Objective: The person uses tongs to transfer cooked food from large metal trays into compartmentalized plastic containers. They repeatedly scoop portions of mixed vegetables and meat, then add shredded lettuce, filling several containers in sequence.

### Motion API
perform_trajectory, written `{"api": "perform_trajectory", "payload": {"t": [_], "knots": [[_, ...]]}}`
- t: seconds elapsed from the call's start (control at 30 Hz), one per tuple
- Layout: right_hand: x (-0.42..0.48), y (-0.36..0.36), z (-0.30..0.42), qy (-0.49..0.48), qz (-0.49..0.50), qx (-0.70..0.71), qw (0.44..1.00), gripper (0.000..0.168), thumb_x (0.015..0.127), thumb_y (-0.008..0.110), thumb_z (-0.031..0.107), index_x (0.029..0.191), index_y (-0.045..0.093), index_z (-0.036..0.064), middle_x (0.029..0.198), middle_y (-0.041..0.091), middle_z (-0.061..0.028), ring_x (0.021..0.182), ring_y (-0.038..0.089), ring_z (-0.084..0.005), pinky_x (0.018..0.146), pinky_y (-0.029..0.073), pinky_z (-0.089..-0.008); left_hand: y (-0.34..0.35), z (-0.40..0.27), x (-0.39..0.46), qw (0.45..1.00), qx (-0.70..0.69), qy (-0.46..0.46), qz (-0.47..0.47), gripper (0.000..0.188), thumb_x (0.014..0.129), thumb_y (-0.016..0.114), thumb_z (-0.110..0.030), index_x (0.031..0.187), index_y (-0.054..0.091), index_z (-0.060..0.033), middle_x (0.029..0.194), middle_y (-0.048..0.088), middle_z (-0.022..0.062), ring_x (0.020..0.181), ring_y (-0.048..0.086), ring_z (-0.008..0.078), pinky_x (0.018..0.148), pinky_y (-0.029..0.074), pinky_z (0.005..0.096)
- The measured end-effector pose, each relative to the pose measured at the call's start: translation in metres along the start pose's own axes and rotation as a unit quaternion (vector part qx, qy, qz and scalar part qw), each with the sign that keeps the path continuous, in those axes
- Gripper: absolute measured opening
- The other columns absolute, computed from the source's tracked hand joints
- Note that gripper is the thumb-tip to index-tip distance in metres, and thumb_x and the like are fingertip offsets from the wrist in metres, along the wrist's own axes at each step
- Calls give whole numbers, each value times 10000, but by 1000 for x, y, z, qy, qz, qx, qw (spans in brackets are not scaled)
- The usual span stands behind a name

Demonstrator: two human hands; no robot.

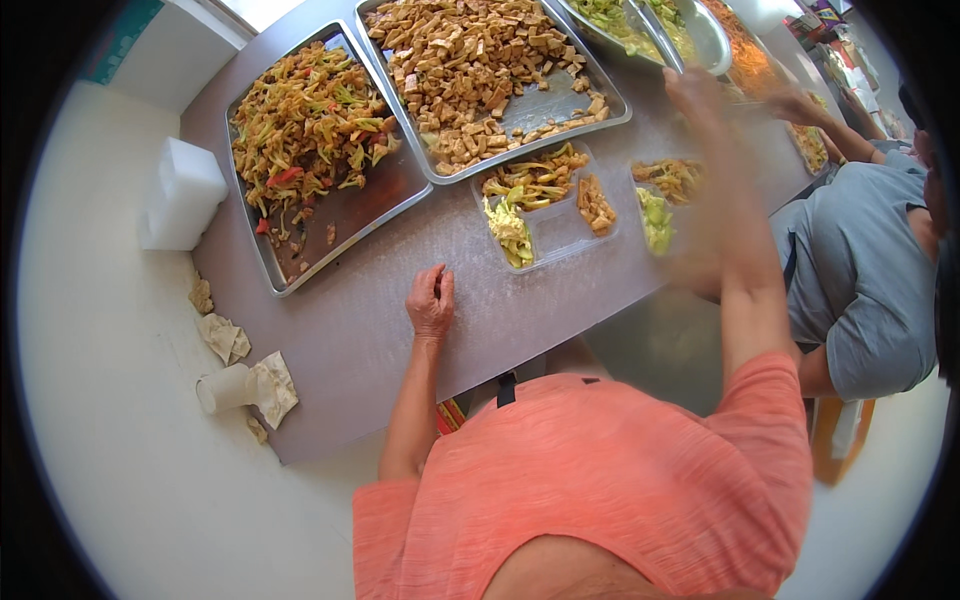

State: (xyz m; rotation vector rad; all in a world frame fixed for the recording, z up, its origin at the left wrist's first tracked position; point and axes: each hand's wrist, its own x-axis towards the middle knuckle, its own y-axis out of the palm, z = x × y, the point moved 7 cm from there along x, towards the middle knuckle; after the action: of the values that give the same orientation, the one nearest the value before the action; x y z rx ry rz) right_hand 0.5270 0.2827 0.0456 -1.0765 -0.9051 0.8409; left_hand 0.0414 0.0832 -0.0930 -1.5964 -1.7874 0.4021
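My left hand (431, 301) rests on the table with its fingers curled, holding nothing that shows. Beyond my blurred right arm, my right hand (688, 88) grips the handle end of a metal utensil (654, 31), likely a spoon or tongs, over a steel bowl (721, 37) of pale green vegetables. A clear compartment tray (566, 244) between my hands holds cauliflower, tofu pieces and green vegetables with egg; one compartment is bare. Another tray of food (658, 217) lies to its right, partly behind my arm. Large metal trays of cauliflower (352, 234) and tofu pieces (540, 105) stand beyond.
A white foam block (187, 193) stands at the table's left edge, near crumpled paper (225, 337) and a paper cup (223, 388) on its side. A tray of shredded orange food (742, 56) is at the upper right. A co-worker in grey-blue clothes (862, 225) is close on my right.
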Motion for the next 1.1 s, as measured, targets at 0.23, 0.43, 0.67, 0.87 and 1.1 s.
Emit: {"api": "perform_trajectory", "payload": {"t": [0.23,0.43,0.67,0.87,1.1], "knots": [[-181,-38,89,-138,147,241,950,255,819,662,234,875,612,-10,660,611,-207,625,619,-365,590,475,-439,-4,4,-6,1000,-5,-16,-8,135,835,664,-139,934,648,-49,736,583,72,588,575,180,548,468,295],[-279,11,88,-246,203,188,929,243,807,661,193,847,511,6,720,598,-185,679,612,-378,605,476,-456,-2,-2,-1,1000,-12,0,-10,138,834,666,-148,935,653,-55,734,585,65,582,574,173,541,467,294],[-325,10,71,-238,212,163,934,266,803,664,201,891,491,19,738,596,-192,695,605,-393,595,482,-466,-4,0,-1,1000,-22,-1,-11,143,823,680,-164,924,658,-65,724,580,58,564,569,168,528,467,297],[-280,0,77,-177,173,171,954,246,804,664,197,851,505,15,746,600,-197,689,602,-399,592,484,-465,-4,0,-2,1000,-7,5,-10,149,812,688,-161,921,657,-64,715,574,57,556,564,168,524,467,298],[-261,23,84,-277,142,144,939,214,793,665,168,837,516,21,755,607,-177,684,615,-375,588,489,-449,-4,-2,-1,1000,-15,-4,-10,146,810,687,-148,922,656,-60,710,570,59,551,563,172,519,464,294]]}}
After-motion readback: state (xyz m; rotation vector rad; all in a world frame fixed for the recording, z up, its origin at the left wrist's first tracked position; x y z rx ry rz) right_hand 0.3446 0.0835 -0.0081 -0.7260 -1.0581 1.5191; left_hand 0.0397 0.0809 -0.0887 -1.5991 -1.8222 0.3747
